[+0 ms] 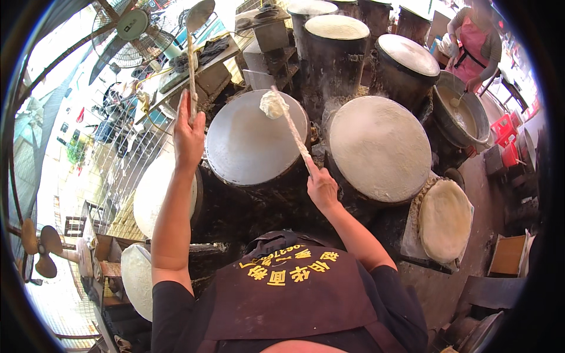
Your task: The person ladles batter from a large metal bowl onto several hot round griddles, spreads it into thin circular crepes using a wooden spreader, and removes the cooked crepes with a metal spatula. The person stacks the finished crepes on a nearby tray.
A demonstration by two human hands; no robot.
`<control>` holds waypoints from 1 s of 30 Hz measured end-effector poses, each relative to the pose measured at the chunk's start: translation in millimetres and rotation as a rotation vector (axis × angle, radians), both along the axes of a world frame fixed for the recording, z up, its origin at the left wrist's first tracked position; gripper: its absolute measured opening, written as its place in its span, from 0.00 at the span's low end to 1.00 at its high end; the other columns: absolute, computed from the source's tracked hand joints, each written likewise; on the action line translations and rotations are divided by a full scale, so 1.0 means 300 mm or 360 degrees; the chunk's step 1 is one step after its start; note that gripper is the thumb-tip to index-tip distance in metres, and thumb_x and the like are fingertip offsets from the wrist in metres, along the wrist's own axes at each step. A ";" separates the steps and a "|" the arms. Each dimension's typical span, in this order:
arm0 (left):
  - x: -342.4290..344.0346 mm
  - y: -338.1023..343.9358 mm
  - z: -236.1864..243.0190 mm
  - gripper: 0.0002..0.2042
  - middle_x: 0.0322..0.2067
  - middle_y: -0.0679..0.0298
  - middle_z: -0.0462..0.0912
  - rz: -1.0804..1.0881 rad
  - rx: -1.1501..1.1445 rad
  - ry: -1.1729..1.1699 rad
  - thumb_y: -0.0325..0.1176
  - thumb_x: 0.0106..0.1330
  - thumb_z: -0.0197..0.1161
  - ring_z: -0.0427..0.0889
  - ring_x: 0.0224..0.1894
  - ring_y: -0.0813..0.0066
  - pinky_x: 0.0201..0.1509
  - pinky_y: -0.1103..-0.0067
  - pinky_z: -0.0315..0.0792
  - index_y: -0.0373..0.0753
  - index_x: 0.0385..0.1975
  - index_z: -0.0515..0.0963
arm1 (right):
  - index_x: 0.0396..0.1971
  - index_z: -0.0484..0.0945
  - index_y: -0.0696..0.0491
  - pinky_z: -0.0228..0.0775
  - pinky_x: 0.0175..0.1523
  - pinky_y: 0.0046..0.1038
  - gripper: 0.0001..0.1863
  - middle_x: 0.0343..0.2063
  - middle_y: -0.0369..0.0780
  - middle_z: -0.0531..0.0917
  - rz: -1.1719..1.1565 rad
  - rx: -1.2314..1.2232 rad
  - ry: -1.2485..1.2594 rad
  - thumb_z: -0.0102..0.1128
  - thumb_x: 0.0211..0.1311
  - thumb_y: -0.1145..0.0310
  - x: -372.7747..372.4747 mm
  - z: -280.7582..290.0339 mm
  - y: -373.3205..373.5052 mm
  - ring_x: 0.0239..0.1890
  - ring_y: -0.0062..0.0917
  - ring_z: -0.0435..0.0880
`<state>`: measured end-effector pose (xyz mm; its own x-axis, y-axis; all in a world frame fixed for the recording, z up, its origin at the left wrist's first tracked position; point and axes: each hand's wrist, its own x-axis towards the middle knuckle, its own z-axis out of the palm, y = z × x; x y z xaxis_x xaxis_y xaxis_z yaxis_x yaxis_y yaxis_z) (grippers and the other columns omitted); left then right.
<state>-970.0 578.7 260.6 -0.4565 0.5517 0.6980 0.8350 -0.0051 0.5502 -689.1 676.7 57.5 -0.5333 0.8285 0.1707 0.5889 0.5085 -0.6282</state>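
My left hand (189,141) is raised at the left of a round grey griddle (247,154). Its thumb and fingers close on the upright handle of a long-handled tool (191,65), whose flat, round grey head is at the top. My right hand (323,188) grips the lower end of a dough-coated stick (296,134). A lump of white, sticky dough (272,106) clings near the stick's far end, over the griddle. Whether it touches the surface I cannot tell. The griddle carries a thin, dull film.
A second griddle (379,150) at right bears a pale layer. Steaming dark drums (334,59) with pale tops stand behind. A dough mass (445,220) lies at right. Beyond, a person in a pink apron (472,44) stands by a large basin (484,120). A fan (132,26) stands upper left.
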 end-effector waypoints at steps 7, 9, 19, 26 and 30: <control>0.184 -0.427 -0.013 0.25 0.16 0.75 0.61 -0.0373 -0.0168 -0.1746 0.29 0.69 0.50 0.57 0.09 0.91 0.08 0.91 0.51 0.38 0.65 0.56 | 0.60 0.67 0.45 0.73 0.42 0.42 0.30 0.32 0.51 0.80 -0.0011 -0.0051 0.0200 0.56 0.53 0.72 -0.074 -0.043 0.058 0.34 0.48 0.81; 0.149 -0.590 -0.041 0.21 0.15 0.74 0.59 -0.0416 -0.0094 -0.1931 0.29 0.71 0.48 0.55 0.08 0.92 0.07 0.90 0.50 0.35 0.63 0.58 | 0.60 0.67 0.45 0.73 0.43 0.42 0.31 0.33 0.51 0.81 -0.0154 -0.0129 0.0397 0.57 0.52 0.73 -0.076 -0.071 0.039 0.35 0.47 0.81; 0.093 -1.044 -0.128 0.21 0.17 0.71 0.56 -0.0829 0.0784 -0.2566 0.34 0.75 0.43 0.53 0.09 0.88 0.06 0.89 0.54 0.34 0.64 0.53 | 0.57 0.69 0.42 0.74 0.44 0.44 0.29 0.32 0.52 0.82 -0.0047 -0.0055 0.0258 0.56 0.52 0.73 -0.307 -0.048 0.096 0.37 0.48 0.81; 0.122 -1.151 -0.146 0.25 0.18 0.68 0.59 -0.0798 0.1037 -0.2724 0.38 0.73 0.48 0.60 0.12 0.83 0.09 0.85 0.63 0.42 0.66 0.49 | 0.58 0.68 0.46 0.72 0.46 0.45 0.29 0.32 0.52 0.82 0.0060 -0.0049 -0.0040 0.52 0.51 0.75 -0.486 0.010 0.027 0.38 0.48 0.81; 0.161 -1.210 -0.191 0.26 0.18 0.68 0.60 -0.0794 0.0906 -0.2610 0.39 0.71 0.52 0.59 0.11 0.83 0.10 0.83 0.63 0.43 0.65 0.51 | 0.53 0.73 0.49 0.73 0.43 0.41 0.27 0.31 0.52 0.81 0.0264 0.0131 0.0362 0.55 0.48 0.76 -0.440 -0.059 0.162 0.37 0.46 0.81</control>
